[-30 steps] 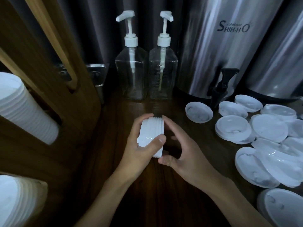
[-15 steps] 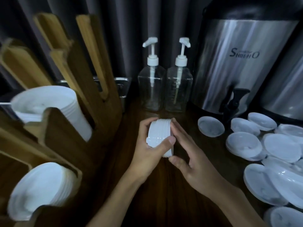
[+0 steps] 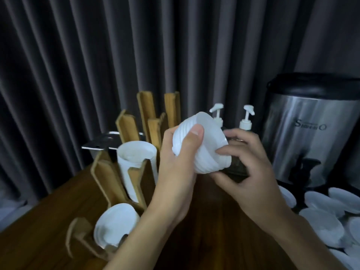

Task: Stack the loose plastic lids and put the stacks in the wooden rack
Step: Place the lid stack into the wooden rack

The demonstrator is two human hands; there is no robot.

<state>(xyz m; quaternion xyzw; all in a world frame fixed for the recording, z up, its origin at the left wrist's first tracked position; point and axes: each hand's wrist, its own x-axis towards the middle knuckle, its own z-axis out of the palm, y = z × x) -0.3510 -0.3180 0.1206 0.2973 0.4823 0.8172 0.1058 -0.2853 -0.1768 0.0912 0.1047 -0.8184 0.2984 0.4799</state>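
Note:
A stack of white plastic lids (image 3: 206,151) is held up in the air at mid-frame, tilted. My left hand (image 3: 175,168) grips it with the thumb over its upper side. My right hand (image 3: 247,162) has its fingertips curled against the stack's right end. The wooden rack (image 3: 109,178) stands to the left on the table. One of its slots holds a tall white stack (image 3: 136,166), and a lower slot holds a lid stack (image 3: 115,225). Several loose lids (image 3: 323,215) lie on the table at the right.
Two clear pump bottles (image 3: 246,121) stand behind my hands. A steel drinks urn (image 3: 311,133) with a black tap stands at the right. A dark pleated curtain (image 3: 97,55) hangs behind. A metal container (image 3: 103,143) sits behind the rack. The wooden table (image 3: 48,211) runs left.
Both hands have lifted the lid stack off the table and tilted it. My view has risen and swung left, so the rack sits lower and nearer the middle.

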